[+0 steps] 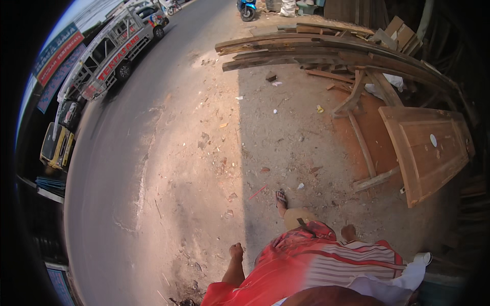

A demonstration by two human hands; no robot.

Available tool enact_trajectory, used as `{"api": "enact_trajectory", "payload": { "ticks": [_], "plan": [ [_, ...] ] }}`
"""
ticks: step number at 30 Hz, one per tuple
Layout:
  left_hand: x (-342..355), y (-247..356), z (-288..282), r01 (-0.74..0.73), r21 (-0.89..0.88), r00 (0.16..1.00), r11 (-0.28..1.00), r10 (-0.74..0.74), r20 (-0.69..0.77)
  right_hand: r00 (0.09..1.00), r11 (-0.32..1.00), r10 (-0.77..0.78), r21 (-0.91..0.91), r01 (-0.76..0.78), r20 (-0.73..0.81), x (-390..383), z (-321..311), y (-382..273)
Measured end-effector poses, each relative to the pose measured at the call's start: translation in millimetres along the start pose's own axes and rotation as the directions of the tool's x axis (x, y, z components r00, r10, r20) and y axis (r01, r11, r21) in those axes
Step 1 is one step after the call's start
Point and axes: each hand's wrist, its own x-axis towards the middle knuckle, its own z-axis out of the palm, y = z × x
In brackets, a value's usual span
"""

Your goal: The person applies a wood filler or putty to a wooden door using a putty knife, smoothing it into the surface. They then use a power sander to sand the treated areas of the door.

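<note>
Low in the head view, my left hand (236, 250) hangs beside my red clothing (275, 265), fingers curled, with no object visible in it. My right hand (349, 233) shows partly above the striped cloth at my other side; its fingers are too small to make out. My sandalled foot (281, 199) is on the dusty ground between the hands, slightly forward. A wooden door panel (434, 158) leans at the right, beyond my right hand, against a rough wooden trestle (365, 148).
Long planks (286, 46) lie piled across the upper right. An asphalt road (102, 168) runs along the left, bordered by littered dirt (199, 143). A silver pickup (125, 51) with a rack and a yellow vehicle (56, 145) are at the left. A blue scooter (247, 9) stands at the top.
</note>
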Motion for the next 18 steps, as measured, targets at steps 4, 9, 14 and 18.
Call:
{"api": "enact_trajectory", "payload": {
  "ticks": [4,9,14,18],
  "plan": [
    [-60,-151,19,-0.186,0.697,0.973,0.693,0.029,0.231,0.903,0.376,0.427,0.900,-0.218,0.040,-81,46,-29],
    [-87,-190,29,-0.323,0.751,0.939,0.576,0.093,0.332,0.855,0.250,0.518,0.960,-0.125,-0.024,-136,43,-14],
    [-78,-146,115,-0.289,0.229,0.916,0.930,0.199,0.349,0.727,0.208,0.678,0.977,-0.054,-0.105,-177,44,37],
    [-88,-66,150,-0.036,-0.442,0.875,0.896,0.242,0.418,0.714,0.106,0.694,0.994,0.024,-0.091,-198,62,83]
  ]
}}
